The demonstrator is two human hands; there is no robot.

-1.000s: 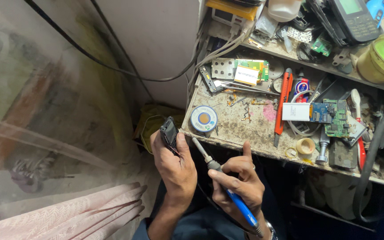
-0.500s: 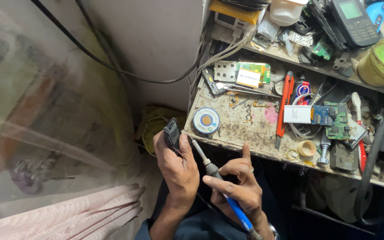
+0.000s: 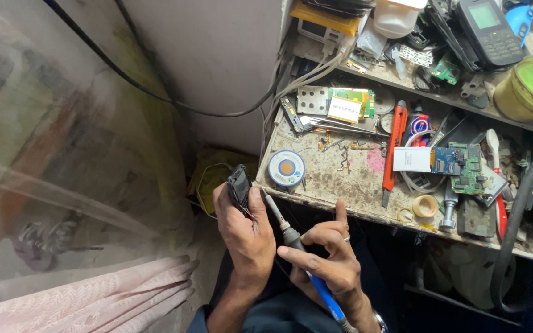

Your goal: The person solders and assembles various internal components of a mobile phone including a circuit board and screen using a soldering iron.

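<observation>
Now, I am sitting at the cluttered worktop [image 3: 340,179], its round solder-wick spool [image 3: 286,168] lying near the front edge. My left hand [image 3: 248,237] is staying closed around the small black part [image 3: 239,187], upright, just below that edge. My right hand [image 3: 331,262] is gripping the blue-handled soldering iron [image 3: 297,250]. Compared with a moment ago, the iron's tip is sitting closer against the part beside my thumb, so the joint work appears under way.

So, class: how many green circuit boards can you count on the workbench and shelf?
3: one at the bench's back left, one at centre right beside a white card, one small on the shelf. Clutter may hide others.
</observation>
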